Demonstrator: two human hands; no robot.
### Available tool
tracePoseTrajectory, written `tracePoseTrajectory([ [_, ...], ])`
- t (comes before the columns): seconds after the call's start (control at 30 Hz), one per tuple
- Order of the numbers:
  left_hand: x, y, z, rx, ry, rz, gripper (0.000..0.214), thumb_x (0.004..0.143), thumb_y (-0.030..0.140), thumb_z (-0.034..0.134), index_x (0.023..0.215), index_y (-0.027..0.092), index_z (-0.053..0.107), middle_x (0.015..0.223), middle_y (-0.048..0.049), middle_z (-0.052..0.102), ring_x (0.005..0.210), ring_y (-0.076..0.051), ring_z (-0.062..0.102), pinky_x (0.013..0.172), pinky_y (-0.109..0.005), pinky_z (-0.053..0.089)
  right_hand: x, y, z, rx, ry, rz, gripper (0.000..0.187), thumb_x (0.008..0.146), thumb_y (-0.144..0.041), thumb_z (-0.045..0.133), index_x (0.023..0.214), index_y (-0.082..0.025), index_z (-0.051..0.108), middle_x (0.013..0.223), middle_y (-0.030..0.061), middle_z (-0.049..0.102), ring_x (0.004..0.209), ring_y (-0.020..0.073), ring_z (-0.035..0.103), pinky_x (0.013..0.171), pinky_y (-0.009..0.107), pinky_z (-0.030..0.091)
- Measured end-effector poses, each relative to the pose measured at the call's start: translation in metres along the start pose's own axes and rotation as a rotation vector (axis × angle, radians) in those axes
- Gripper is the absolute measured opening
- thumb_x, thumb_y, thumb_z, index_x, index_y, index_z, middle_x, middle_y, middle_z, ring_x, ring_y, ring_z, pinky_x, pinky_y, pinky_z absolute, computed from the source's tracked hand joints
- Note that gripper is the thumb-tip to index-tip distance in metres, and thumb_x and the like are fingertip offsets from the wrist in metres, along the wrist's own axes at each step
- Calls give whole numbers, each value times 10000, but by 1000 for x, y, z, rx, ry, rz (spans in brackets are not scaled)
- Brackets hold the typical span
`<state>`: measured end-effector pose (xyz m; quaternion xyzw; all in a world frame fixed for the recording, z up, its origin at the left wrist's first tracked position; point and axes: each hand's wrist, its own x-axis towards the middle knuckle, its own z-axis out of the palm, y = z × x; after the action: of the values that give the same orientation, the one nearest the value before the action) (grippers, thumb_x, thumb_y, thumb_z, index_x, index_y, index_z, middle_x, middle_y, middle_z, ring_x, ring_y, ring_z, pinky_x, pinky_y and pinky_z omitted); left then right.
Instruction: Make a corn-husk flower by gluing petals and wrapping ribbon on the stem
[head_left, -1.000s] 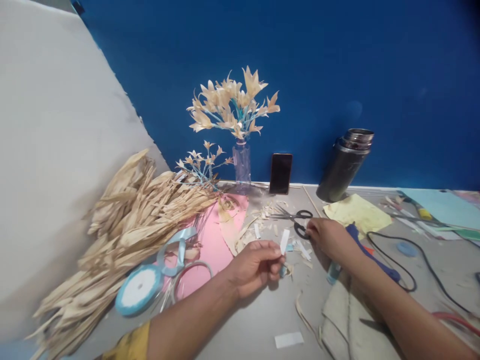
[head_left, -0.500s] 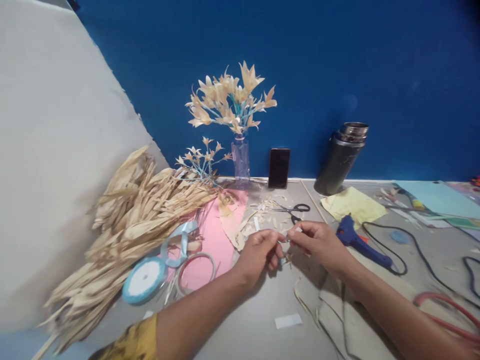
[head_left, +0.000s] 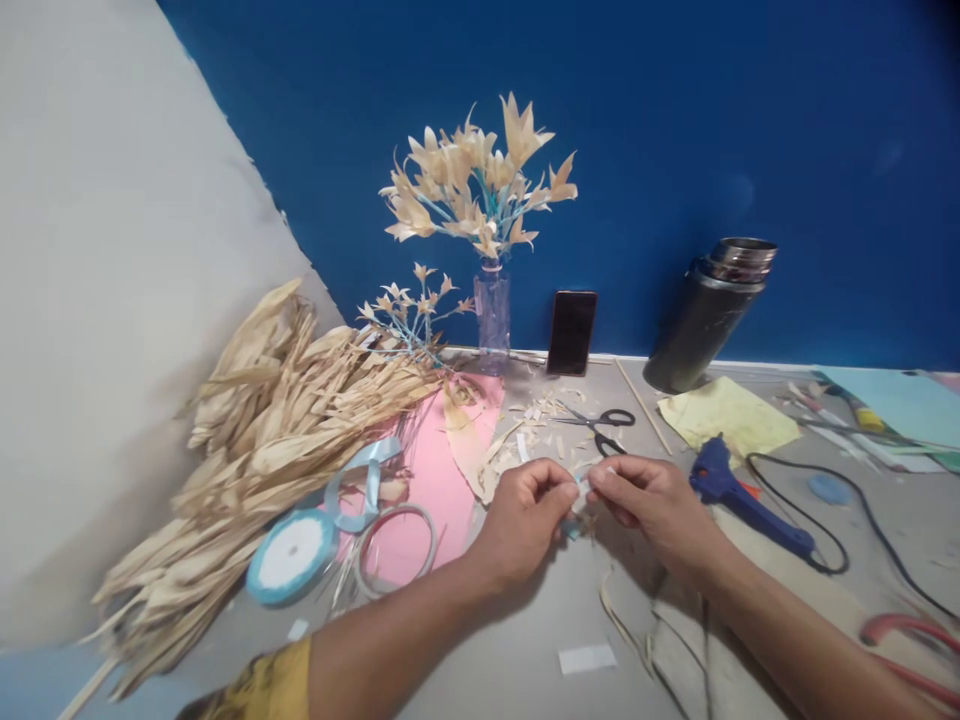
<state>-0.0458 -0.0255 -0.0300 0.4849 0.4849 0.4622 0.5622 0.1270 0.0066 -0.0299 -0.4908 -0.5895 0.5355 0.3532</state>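
Note:
My left hand [head_left: 527, 512] and my right hand [head_left: 654, 503] meet over the middle of the table, fingertips pinched. Between them is a small white strip [head_left: 583, 493], gripped at either side; its material is hard to tell. Just under the fingers shows a little light blue piece [head_left: 574, 528], partly hidden by the left hand. Black-handled scissors [head_left: 604, 420] lie right behind the hands among pale scraps. To the right of my right hand rests a blue glue gun [head_left: 739, 500] with a black cord.
Dried corn husks [head_left: 247, 470] heap up at left, near a blue ribbon spool [head_left: 291, 557] and a tape roll [head_left: 369, 575] on pink paper [head_left: 420, 450]. Behind stand a vase [head_left: 492, 320] of husk flowers, a phone [head_left: 572, 333] and a leaning flask [head_left: 709, 315]. Red-handled pliers [head_left: 911, 630] lie at right.
The view has shifted a little, so the background sits further right. A white strip now shows between both hands' fingertips; before, a white bit showed at my right fingers.

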Motion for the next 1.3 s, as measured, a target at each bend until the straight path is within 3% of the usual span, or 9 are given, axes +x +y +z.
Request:
tracePoseTrajectory([
  [0.1, 1, 1, -2, -34, 22, -18, 199, 838, 337, 629, 762, 154, 643, 583, 25, 553, 453, -72, 434, 444, -202, 306, -3, -4, -1, -143, 99, -110, 343, 835, -492, 670, 708, -186, 756, 497, -16, 542, 470, 130, 455, 471, 266, 350],
  [0.27, 5, 0, -6, -151, 149, -81, 290, 837, 421, 662, 821, 132, 660, 528, 21, 579, 361, -50, 379, 389, -186, 250, -10, -6, -8, -426, 353, -622, 211, 922, -268, 600, 872, -241, 803, 878, 70, 784, 803, 227, 711, 726, 323, 551],
  [0.37, 5, 0, -6, -332, 66, -182, 453, 823, 576, 646, 746, 129, 636, 488, 21, 543, 341, -58, 388, 360, -186, 240, -11, 3, -15, -672, 293, -841, 287, 930, -182, 546, 1048, -269, 792, 979, 78, 784, 853, 209, 721, 718, 296, 558],
  [0.5, 3, 3, -3, -520, -47, -233, 395, 758, 514, 736, 751, 137, 618, 589, 13, 572, 403, -60, 437, 361, -177, 284, -9, 20, -18, -938, 153, -852, 386, 884, -180, 552, 1165, -354, 752, 1120, 54, 766, 789, 194, 701, 609, 270, 524],
  [0.63, 4, 4, -4, -507, -15, -252, 273, 701, 321, 783, 697, 154, 567, 567, 37, 549, 390, -32, 373, 368, -162, 255, -9, 25, -18, -951, 63, -817, 415, 861, -221, 634, 1216, -423, 709, 1141, 15, 759, 808, 190, 690, 647, 265, 531],
  [0.87, 2, 10, -1, -504, 71, -161, 328, 693, 364, 808, 685, 160, 550, 568, 49, 514, 434, -29, 340, 392, -155, 254, -6, 18, -19, -1147, 113, -975, 581, 855, -65, 507, 1361, -326, 619, 1197, 78, 748, 861, 231, 696, 704, 325, 537],
  [1.03, -3, 14, 0, -493, 83, -133, 356, 692, 383, 811, 673, 165, 530, 559, 54, 496, 430, -28, 327, 399, -165, 241, -9, 15, -12, -885, 124, -871, 519, 896, -90, 439, 1352, -257, 623, 1038, 77, 791, 828, 216, 731, 675, 303, 558],
  [1.2, -4, 13, -10, -510, 149, -115, 347, 689, 351, 800, 655, 167, 507, 553, 63, 470, 425, -17, 281, 414, -167, 175, -14, 3, -17, -492, 353, -396, 377, 969, -372, 509, 1295, -246, 653, 903, 61, 802, 651, 194, 698, 634, 305, 579],
  [1.3, -8, 13, -9, -393, 140, -139, 346, 712, 369, 782, 625, 168, 514, 515, 65, 447, 416, -29, 277, 422, -189, 180, -15, -6, -17, -290, 288, -245, 324, 924, -468, 573, 1047, -230, 757, 954, 81, 800, 745, 218, 720, 646, 305, 587],
])
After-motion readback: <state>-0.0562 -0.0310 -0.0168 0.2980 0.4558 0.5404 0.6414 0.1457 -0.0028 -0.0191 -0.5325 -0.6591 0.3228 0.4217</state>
